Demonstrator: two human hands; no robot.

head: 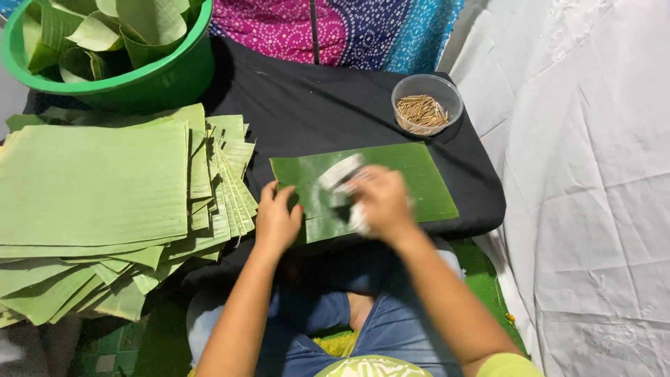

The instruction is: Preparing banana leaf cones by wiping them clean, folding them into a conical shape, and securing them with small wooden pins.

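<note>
Two hands work one banana leaf sheet (419, 178) at the black table's (314, 105) centre: my left hand (277, 220) presses flat and empty on its nine o'clock edge, my right hand (380, 201) grips a blurred white cloth (340, 172) over it; toothpick bowl (426, 105) at one o'clock.

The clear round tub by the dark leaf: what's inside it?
The clear tub holds a loose pile of short thin tan sticks, heaped toward its near side. Whether anything lies beneath the pile is hidden.
</note>
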